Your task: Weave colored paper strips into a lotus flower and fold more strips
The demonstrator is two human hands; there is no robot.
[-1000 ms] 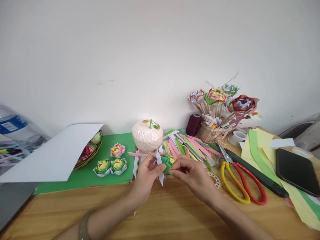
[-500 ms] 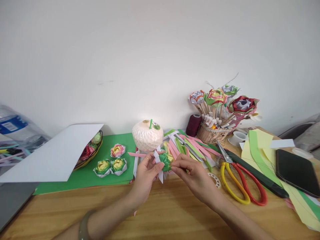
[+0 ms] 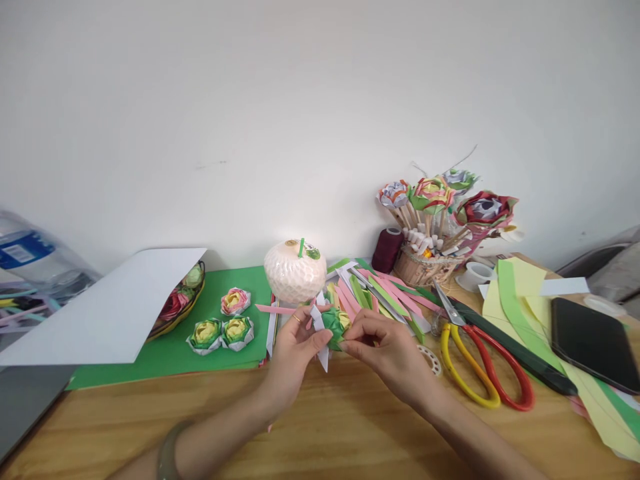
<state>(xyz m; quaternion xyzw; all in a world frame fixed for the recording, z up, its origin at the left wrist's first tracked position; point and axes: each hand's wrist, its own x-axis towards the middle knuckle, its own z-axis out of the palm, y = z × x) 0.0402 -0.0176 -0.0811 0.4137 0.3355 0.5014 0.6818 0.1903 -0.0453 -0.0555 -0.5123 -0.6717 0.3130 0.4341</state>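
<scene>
Between my two hands is a paper flower [image 3: 336, 323], green outside with yellow petals inside and white paper strips at its left side. My left hand [image 3: 300, 341] is closed on it from the left, thumb in front. From the right, my right hand [image 3: 383, 343] pinches its edge with thumb and fingers; the fingertips partly cover the petals. Behind the hands lies a heap of pink, green, yellow and white paper strips [image 3: 367, 293]. Finished-looking paper flowers [image 3: 238, 331] in green, yellow, white and pink sit on green paper [image 3: 240, 360] to the left.
A wrapped white coconut [image 3: 295, 272] with a green straw stands behind my hands. At right are scissors [image 3: 473, 363], a black phone [image 3: 595, 343], a maroon thread cone [image 3: 387, 252] and a basket [image 3: 420, 267] of stemmed paper flowers. White sheets [image 3: 125, 300] overhang a basket at left.
The paper flower has turned and shifted slightly to the right in my hands. My right fingers have curled in a little more; the things on the table stay where they were.
</scene>
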